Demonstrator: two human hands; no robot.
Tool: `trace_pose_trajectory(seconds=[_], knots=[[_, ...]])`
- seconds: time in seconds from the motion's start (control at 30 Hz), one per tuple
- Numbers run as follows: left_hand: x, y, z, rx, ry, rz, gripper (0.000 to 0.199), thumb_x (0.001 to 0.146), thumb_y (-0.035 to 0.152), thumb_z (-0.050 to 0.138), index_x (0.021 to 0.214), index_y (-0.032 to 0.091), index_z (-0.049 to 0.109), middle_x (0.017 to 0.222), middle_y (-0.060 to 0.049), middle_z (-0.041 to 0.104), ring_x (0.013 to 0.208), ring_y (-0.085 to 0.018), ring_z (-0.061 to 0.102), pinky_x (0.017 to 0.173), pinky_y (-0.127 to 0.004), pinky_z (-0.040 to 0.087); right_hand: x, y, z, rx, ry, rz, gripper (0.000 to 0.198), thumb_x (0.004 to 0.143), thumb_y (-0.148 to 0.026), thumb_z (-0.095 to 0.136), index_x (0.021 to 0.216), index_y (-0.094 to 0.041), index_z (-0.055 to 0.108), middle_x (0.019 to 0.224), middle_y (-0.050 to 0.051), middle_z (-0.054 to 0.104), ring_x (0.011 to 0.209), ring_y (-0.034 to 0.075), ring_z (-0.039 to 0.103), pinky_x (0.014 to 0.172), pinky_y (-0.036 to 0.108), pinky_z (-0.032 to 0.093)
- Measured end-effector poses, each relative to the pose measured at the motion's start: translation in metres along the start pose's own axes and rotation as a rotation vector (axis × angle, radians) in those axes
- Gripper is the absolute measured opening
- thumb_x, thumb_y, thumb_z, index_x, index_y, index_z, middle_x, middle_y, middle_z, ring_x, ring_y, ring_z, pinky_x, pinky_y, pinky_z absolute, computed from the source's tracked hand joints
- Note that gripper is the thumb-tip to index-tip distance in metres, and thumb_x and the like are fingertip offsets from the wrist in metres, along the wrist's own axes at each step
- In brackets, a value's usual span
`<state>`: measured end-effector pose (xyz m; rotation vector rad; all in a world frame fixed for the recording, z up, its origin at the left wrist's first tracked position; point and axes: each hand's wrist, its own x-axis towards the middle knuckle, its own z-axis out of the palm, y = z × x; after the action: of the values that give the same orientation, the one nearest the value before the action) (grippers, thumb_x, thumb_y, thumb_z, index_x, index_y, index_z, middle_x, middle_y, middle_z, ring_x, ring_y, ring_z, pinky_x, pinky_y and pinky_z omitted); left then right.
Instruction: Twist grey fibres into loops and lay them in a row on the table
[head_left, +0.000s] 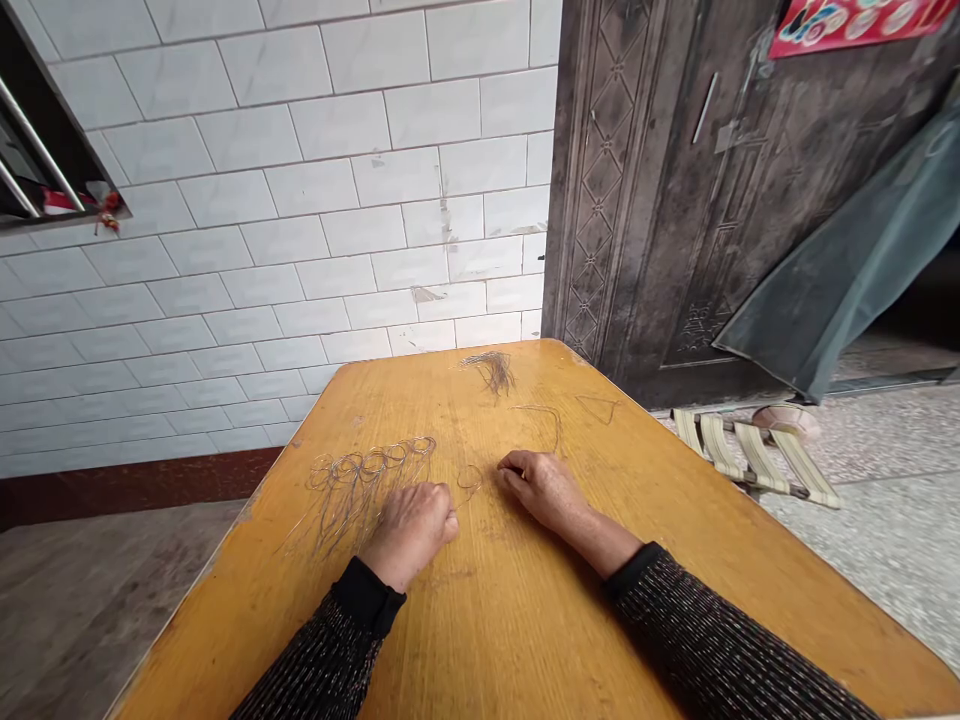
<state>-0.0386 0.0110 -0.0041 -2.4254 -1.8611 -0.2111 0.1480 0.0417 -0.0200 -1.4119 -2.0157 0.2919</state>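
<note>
Between my hands a thin wire loop (470, 479) stands out against the wooden table (510, 640). Its tail runs down to my left hand (415, 525), which is closed in a fist with the thumb side toward the loop. My right hand (546, 490) is closed too, fingertips pinched together just right of the loop; whatever they hold is too fine to make out. Beyond my left hand lies a row of looped wires (371, 462) with long loose tails, partly hidden by that hand. Past my right hand is a curved wire strand (556, 422).
A bundle of loose wires (495, 370) rests near the table's far end, with a bent wire (600, 405) to its right. White wall tiles (337, 220) rise behind. At right are a dark carved door (637, 200), a grey curtain (847, 260) and a strapped stool (757, 455).
</note>
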Motion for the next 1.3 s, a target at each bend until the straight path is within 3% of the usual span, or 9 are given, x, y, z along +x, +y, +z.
trace_pose_trajectory(seconds=[0.1,0.2,0.4,0.57,0.73,0.93,1.03,1.1,1.3], knots=[[-0.001,0.005,-0.004,-0.012,0.037,-0.020,0.019,0.072,0.012,0.043,0.074,0.016,0.061,0.068,-0.006,0.063,0.064,-0.017,0.056,0.056,-0.025,0.031,-0.002,-0.007,-0.001,0.155,-0.040,0.074,0.018,0.077,-0.020,0.047,0.069,-0.016,0.063,0.058,0.003,0.063,0.054,0.013,0.056,0.052,0.022,0.036],[-0.003,0.013,-0.008,-0.050,0.103,-0.017,0.018,0.073,0.012,0.042,0.073,0.017,0.059,0.066,-0.005,0.061,0.061,-0.016,0.055,0.053,-0.025,0.028,-0.003,-0.014,0.001,0.517,-0.164,0.206,0.023,0.078,-0.032,0.048,0.063,-0.016,0.056,0.037,-0.005,0.046,0.034,0.007,0.042,0.040,0.019,0.031],[-0.005,0.026,-0.002,-0.417,0.157,0.040,0.014,0.072,0.016,0.047,0.060,0.018,0.053,0.054,0.000,0.051,0.051,-0.012,0.044,0.049,-0.025,0.024,-0.005,-0.022,0.002,1.080,-0.189,0.278,0.032,0.067,-0.044,0.062,0.060,-0.014,0.053,0.040,-0.005,0.051,0.033,0.004,0.043,0.035,0.015,0.031],[0.000,0.021,-0.004,-1.152,0.011,-0.109,0.021,0.079,0.034,0.045,0.072,0.016,0.052,0.058,0.004,0.047,0.048,-0.008,0.039,0.045,-0.020,0.028,-0.009,-0.027,0.000,1.175,-0.247,0.268,0.034,0.062,-0.044,0.068,0.058,-0.013,0.055,0.052,-0.002,0.059,0.036,0.004,0.049,0.036,0.015,0.036],[0.000,0.018,-0.005,-1.563,-0.008,-0.179,0.022,0.072,0.034,0.061,0.079,0.014,0.055,0.070,0.001,0.053,0.056,-0.007,0.045,0.045,-0.016,0.029,-0.011,-0.029,-0.001,1.172,-0.290,0.237,0.034,0.064,-0.045,0.067,0.059,-0.013,0.055,0.049,-0.003,0.058,0.035,0.004,0.049,0.036,0.015,0.037],[0.001,0.016,-0.005,-2.082,-0.102,-0.187,0.019,0.070,0.026,0.068,0.082,0.015,0.059,0.089,-0.004,0.060,0.082,-0.012,0.057,0.067,-0.022,0.045,-0.010,-0.027,-0.010,1.179,-0.247,0.222,0.033,0.066,-0.044,0.065,0.060,-0.013,0.055,0.043,-0.004,0.055,0.033,0.005,0.046,0.036,0.016,0.033],[0.001,0.014,-0.006,-2.166,-0.099,-0.103,0.016,0.070,0.021,0.068,0.083,0.016,0.061,0.086,-0.003,0.060,0.087,-0.014,0.058,0.076,-0.025,0.045,-0.009,-0.027,-0.014,1.182,-0.217,0.249,0.033,0.063,-0.044,0.067,0.061,-0.013,0.055,0.048,-0.004,0.056,0.033,0.004,0.045,0.035,0.016,0.032],[0.000,0.013,-0.008,-2.158,-0.104,-0.074,0.016,0.071,0.021,0.068,0.085,0.016,0.062,0.078,-0.001,0.059,0.080,-0.012,0.059,0.070,-0.023,0.044,-0.008,-0.026,-0.016,1.177,-0.210,0.241,0.032,0.064,-0.043,0.066,0.062,-0.013,0.054,0.051,-0.004,0.056,0.033,0.003,0.044,0.034,0.016,0.031],[-0.003,0.015,-0.012,-1.814,-0.119,-0.076,0.020,0.072,0.031,0.063,0.082,0.013,0.062,0.062,0.001,0.055,0.056,-0.009,0.052,0.050,-0.019,0.033,-0.009,-0.024,-0.018,1.098,-0.283,0.141,0.033,0.067,-0.041,0.063,0.085,-0.014,0.056,0.056,-0.005,0.057,0.029,0.001,0.034,0.030,0.016,0.026]])
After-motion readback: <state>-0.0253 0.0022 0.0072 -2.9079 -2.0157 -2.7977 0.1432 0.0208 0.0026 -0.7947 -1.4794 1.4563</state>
